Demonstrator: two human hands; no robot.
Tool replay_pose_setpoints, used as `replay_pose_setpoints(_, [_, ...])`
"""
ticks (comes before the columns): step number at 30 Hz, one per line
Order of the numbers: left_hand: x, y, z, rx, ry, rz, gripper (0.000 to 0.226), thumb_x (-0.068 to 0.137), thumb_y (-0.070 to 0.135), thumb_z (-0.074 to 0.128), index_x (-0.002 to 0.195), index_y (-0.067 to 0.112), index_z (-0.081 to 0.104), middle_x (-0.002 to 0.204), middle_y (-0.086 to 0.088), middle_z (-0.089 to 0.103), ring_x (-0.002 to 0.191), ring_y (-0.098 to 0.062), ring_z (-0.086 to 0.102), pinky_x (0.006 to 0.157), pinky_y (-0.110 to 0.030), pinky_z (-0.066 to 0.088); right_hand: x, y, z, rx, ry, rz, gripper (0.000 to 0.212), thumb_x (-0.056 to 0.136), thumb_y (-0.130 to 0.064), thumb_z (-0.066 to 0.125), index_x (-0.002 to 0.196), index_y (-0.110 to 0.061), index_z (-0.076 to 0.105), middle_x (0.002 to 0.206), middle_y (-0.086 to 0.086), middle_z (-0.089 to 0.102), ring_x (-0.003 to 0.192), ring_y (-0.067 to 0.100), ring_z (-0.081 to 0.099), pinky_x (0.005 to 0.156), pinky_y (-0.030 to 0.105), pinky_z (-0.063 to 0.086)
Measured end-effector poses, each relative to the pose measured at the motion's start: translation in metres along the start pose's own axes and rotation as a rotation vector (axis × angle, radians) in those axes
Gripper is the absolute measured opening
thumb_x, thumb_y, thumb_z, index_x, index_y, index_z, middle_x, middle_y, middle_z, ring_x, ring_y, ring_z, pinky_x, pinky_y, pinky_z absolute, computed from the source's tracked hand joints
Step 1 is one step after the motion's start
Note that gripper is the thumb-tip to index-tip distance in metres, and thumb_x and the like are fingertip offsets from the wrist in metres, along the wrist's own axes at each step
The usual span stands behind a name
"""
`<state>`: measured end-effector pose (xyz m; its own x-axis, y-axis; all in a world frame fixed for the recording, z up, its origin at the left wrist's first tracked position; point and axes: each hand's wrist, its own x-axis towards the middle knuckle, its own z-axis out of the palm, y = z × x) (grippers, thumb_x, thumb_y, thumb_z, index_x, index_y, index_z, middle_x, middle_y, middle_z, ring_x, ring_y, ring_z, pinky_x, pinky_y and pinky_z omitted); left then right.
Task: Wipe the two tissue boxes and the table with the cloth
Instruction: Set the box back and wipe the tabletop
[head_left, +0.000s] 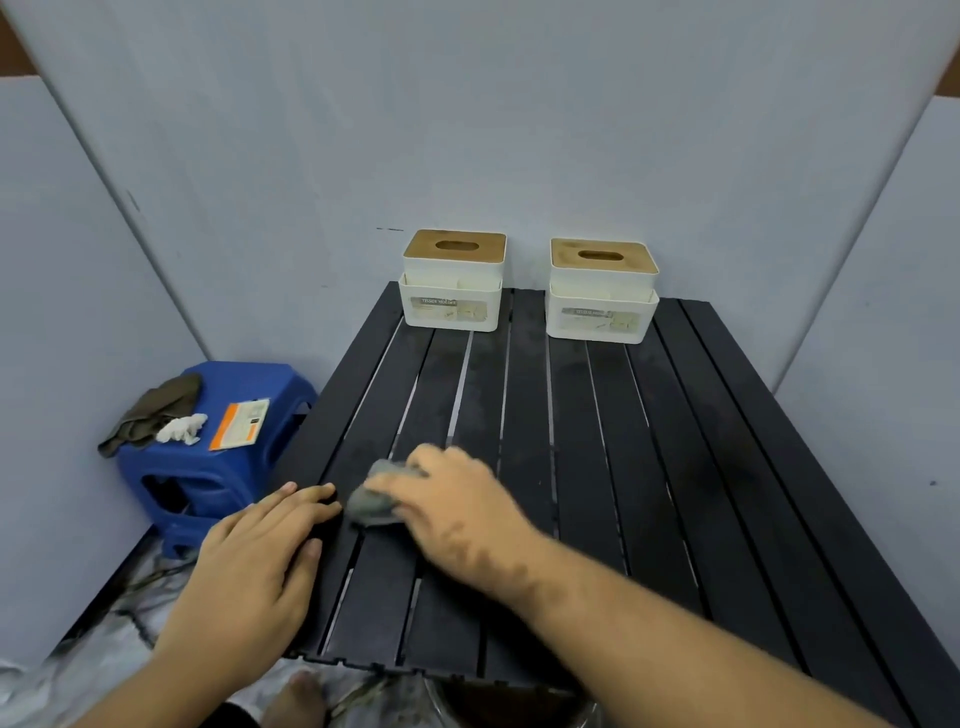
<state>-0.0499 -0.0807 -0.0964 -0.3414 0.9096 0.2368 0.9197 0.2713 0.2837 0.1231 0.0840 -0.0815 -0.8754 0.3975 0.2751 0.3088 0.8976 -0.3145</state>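
Note:
Two white tissue boxes with wooden lids stand at the far edge of the black slatted table: the left tissue box and the right tissue box. A small grey cloth lies bunched on the near-left part of the table. My right hand covers the cloth and presses it to the slats, fingers curled over it. My left hand rests flat on the table's left edge, fingers straight, just left of the cloth.
A blue plastic stool stands left of the table, carrying a dark rag, a crumpled white tissue and an orange-and-white packet. Grey panel walls close in behind and on both sides. Crinkled plastic sheeting covers the floor below.

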Motion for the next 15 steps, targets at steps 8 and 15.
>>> replay_pose_setpoints(8, [0.000,0.004,0.002,0.000,-0.007,-0.009,0.043,0.093,0.048,0.029,0.125,0.045,0.059,0.139,0.038,0.043,0.139,0.002,0.034,0.105,-0.031,0.030,0.038,0.196,-0.059,-0.212,0.262,1.025,0.030,0.097,-0.019,0.048,0.124,-0.020,0.060,0.128,0.018,0.047,0.113,0.041,0.047,0.094,0.049,0.048])
replay_pose_setpoints(15, [0.001,-0.003,0.003,0.020,-0.014,-0.017,0.045,0.092,0.048,0.030,0.123,0.045,0.062,0.141,0.038,0.043,0.140,0.000,0.037,0.103,-0.032,0.033,0.103,0.052,0.013,-0.023,0.066,0.244,0.028,0.099,-0.019,0.050,0.124,-0.030,0.060,0.115,0.009,0.052,0.103,0.031,0.049,0.087,0.042,0.048])
